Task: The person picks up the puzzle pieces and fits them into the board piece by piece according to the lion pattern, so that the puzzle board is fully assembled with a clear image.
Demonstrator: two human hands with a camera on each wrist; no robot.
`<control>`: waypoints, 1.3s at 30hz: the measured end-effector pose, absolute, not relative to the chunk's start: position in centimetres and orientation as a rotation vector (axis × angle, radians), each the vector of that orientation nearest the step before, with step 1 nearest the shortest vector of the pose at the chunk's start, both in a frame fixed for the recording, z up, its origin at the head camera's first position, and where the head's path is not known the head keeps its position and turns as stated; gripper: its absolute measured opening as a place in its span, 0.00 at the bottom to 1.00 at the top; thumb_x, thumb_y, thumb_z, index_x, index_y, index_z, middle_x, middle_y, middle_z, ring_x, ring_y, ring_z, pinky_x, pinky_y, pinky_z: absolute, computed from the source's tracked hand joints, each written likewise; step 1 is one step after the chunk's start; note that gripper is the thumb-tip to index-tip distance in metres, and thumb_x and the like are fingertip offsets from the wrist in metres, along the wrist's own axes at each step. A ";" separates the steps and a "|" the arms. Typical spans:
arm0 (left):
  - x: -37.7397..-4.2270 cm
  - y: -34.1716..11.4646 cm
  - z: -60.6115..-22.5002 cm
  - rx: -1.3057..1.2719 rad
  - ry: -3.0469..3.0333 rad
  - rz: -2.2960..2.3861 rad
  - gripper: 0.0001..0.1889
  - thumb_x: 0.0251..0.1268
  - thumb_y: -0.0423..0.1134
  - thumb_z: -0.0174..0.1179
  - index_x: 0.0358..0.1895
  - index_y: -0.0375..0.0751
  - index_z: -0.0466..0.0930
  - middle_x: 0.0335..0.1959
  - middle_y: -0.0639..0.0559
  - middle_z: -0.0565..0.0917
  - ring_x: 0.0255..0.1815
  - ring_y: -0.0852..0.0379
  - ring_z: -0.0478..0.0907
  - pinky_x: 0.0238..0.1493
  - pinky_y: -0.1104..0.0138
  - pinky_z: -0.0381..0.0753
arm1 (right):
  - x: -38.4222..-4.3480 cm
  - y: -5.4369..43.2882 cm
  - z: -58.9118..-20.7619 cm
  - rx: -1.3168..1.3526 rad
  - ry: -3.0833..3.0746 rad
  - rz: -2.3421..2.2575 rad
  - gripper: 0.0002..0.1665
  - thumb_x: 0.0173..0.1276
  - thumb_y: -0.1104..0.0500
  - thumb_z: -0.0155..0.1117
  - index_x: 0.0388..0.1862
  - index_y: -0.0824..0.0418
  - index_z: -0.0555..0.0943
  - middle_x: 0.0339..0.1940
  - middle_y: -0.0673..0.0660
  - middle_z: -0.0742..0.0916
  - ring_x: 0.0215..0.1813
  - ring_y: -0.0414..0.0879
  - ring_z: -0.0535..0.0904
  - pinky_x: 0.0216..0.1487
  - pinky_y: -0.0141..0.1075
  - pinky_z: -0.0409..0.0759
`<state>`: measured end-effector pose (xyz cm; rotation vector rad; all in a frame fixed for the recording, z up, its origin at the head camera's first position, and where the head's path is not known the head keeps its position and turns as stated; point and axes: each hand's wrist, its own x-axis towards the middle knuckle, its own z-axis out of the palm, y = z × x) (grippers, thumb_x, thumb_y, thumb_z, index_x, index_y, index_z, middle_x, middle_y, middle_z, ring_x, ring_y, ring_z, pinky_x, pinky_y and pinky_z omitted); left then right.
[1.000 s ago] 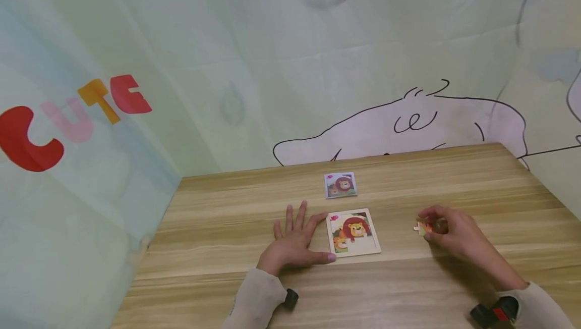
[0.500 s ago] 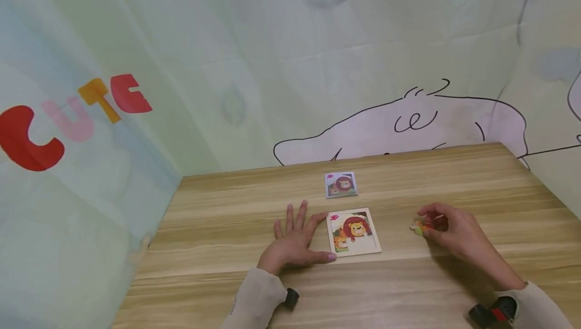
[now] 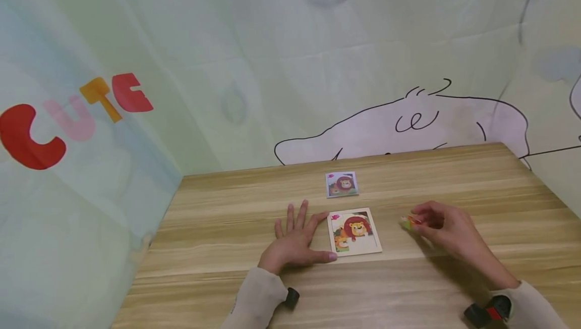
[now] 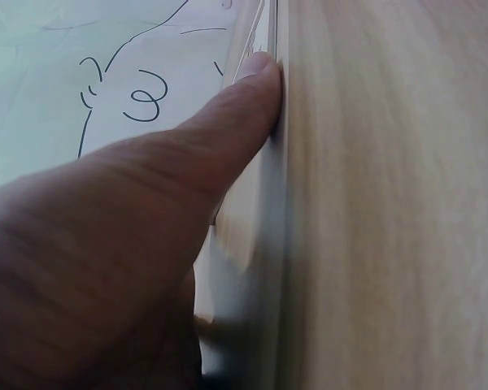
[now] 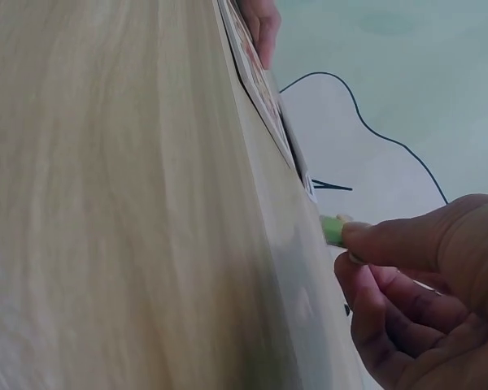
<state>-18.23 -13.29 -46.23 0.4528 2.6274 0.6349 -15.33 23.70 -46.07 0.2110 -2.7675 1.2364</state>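
Note:
A square jigsaw puzzle (image 3: 356, 230) with a pale wooden frame lies on the table, showing a lion; its lower right part is bare. My left hand (image 3: 292, 245) rests with spread fingers at the puzzle's left side, thumb on the lower left corner and index finger at the upper left one. In the left wrist view the thumb (image 4: 228, 122) lies along the frame's edge. To the right of the puzzle, my right hand (image 3: 447, 228) pinches a green and orange puzzle piece (image 3: 410, 222) between thumb and fingers. The right wrist view shows the green puzzle piece (image 5: 333, 230) at the fingertips.
A small picture card (image 3: 342, 184) with the same lion lies behind the puzzle. The wood-grain table (image 3: 218, 208) ends at the back against a printed curtain (image 3: 227, 66) with a cartoon outline and coloured letters.
My right hand has moved a little left, toward the puzzle, with the piece, which has turned in the fingers. The left hand and puzzle have stayed in place.

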 end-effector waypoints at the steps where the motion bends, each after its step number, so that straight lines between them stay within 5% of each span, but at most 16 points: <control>1: -18.3 -13.3 -46.3 0.456 2.628 0.640 0.54 0.59 0.73 0.71 0.85 0.75 0.51 0.92 0.46 0.28 0.90 0.31 0.18 0.81 0.23 0.25 | -15.3 23.7 -46.1 0.209 -2.764 1.238 0.18 0.63 0.65 0.81 0.52 0.63 0.88 0.40 0.56 0.94 0.36 0.27 0.84 0.37 0.27 0.83; 39: -18.8 -13.6 -47.6 0.470 2.628 0.687 0.54 0.55 0.78 0.70 0.84 0.81 0.51 0.92 0.46 0.27 0.90 0.31 0.17 0.79 0.22 0.23 | -15.9 21.6 -46.0 0.334 -2.719 1.336 0.11 0.72 0.58 0.76 0.51 0.58 0.90 0.32 0.50 0.92 0.29 0.32 0.80 0.28 0.30 0.78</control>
